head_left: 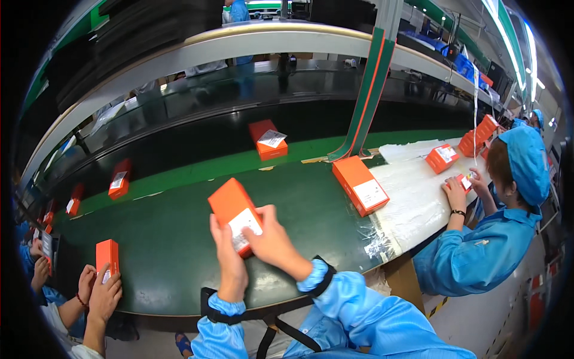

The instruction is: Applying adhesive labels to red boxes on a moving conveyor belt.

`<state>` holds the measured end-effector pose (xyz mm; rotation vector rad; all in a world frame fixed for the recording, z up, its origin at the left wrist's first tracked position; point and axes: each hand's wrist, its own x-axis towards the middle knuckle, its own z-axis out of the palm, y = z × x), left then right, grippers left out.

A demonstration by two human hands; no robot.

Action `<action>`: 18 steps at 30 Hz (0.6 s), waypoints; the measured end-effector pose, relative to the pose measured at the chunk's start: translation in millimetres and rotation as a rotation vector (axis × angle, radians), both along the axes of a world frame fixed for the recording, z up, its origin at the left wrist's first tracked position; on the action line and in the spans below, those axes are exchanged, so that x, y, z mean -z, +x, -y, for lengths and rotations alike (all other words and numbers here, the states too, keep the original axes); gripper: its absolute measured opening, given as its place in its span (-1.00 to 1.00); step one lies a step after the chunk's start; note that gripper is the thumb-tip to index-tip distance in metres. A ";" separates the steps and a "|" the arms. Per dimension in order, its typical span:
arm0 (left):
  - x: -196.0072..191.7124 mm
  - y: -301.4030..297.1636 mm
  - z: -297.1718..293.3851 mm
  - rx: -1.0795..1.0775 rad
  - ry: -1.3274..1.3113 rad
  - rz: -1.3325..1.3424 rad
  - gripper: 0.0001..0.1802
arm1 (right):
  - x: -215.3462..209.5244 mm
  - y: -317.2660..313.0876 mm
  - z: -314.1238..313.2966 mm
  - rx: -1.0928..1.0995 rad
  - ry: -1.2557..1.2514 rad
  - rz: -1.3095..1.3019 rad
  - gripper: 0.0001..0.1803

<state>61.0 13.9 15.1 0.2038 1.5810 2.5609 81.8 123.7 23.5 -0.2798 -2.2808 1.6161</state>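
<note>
Both my hands hold an orange box [229, 202] above the green worktop, tilted, with a white label [243, 228] on its near part. My left hand [229, 263] grips its left side and lower end, fingers closed round it. On the right, my right hand [274, 242] presses its thumb on the label, the other fingers behind the box. Another orange box [360, 186] with a white label lies to the right on the worktop. Ahead, on the far strip, is an orange box [268, 140] with a loose-looking white paper on it.
The green worktop [173, 239] runs left to right, with a post [366, 96] rising behind it. A co-worker in blue [484, 251] handles a box at right, beside a plastic-covered surface [412, 179]. At left, another person's hands [103, 293] hold an orange box [107, 254].
</note>
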 end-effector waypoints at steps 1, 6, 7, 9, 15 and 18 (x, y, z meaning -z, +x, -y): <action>0.7 6.7 -6.9 0.043 0.034 -0.042 -0.28 | -10.2 8.9 -14.7 0.015 -0.104 -0.004 -0.38; -49.4 3.0 4.5 0.505 -0.364 -0.417 -0.58 | -22.6 66.0 -150.4 0.229 -0.578 -0.304 -0.48; -54.5 -6.4 5.5 0.510 -0.342 -0.418 -0.58 | -33.3 81.9 -183.4 0.301 -0.436 -0.367 -0.48; -51.3 -33.2 10.3 0.247 -0.898 -1.131 -0.80 | -45.2 100.8 -234.1 0.415 -0.289 -0.366 -0.47; 7.8 -69.5 51.3 0.027 -0.906 -1.044 -0.92 | -17.3 88.3 -274.8 0.735 0.856 0.329 -0.39; -0.4 -75.0 45.0 -0.024 -0.836 -0.884 -0.91 | -39.2 46.4 -223.9 0.689 1.073 -0.168 -0.52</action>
